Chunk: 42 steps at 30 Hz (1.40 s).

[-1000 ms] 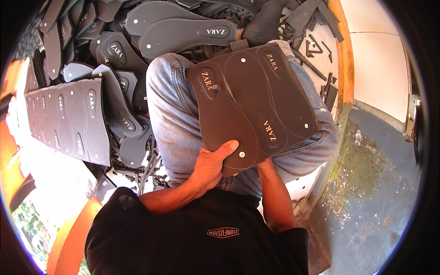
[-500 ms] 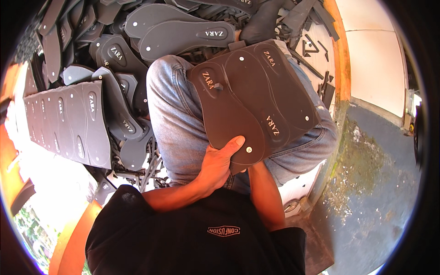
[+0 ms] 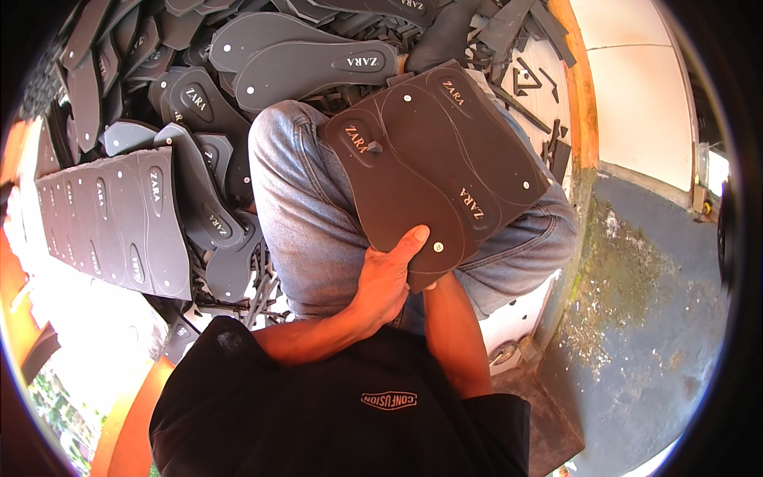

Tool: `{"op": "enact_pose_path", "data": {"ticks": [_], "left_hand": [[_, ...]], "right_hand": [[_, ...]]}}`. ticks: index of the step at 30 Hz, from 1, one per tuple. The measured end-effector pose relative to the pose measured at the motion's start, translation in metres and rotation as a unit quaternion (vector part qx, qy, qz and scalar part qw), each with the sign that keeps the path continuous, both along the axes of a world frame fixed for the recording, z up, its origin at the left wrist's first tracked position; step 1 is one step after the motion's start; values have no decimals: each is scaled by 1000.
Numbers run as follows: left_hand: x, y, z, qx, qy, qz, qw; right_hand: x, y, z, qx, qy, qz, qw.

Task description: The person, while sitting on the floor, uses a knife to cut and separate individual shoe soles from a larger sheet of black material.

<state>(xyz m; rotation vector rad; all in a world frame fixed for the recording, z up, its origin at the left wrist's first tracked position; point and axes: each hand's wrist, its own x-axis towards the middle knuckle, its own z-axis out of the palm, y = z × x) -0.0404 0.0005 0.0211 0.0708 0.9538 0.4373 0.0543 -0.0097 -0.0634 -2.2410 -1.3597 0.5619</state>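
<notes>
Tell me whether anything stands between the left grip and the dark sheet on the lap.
Nothing visible does: the left grip has its thumb directly on the dark sheet. The small grey piece sits farther up the sheet, apart from that thumb.

From left of centre in the lower frame, the left forearm [image 3: 318, 338] slants up rightward to the left hand [image 3: 383, 278], which grips just below centre, thumb [image 3: 413, 241] extended on top toward the upper right. The right forearm [image 3: 459, 338] rises steeply, leaning slightly left, and the right hand [image 3: 433, 287] is mostly hidden.
</notes>
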Motion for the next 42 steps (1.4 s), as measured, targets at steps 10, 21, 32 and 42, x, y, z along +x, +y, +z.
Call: {"op": "enact_pose_path", "data": {"ticks": [10,21,32,42], "left_hand": [[-40,12,8,-11,-14,-71,997],[-193,74,4,86,-5,-255,963],[-84,118,-12,340,89,98,931],[-53,106,1,189,1,-266,945]], "right_hand": [[15,54,-7,-71,-15,-55,996],[16,43,48,20,829,-136,542],[16,-92,76,51,509,-176,841],[8,-92,78,-24,138,-85,986]]}}
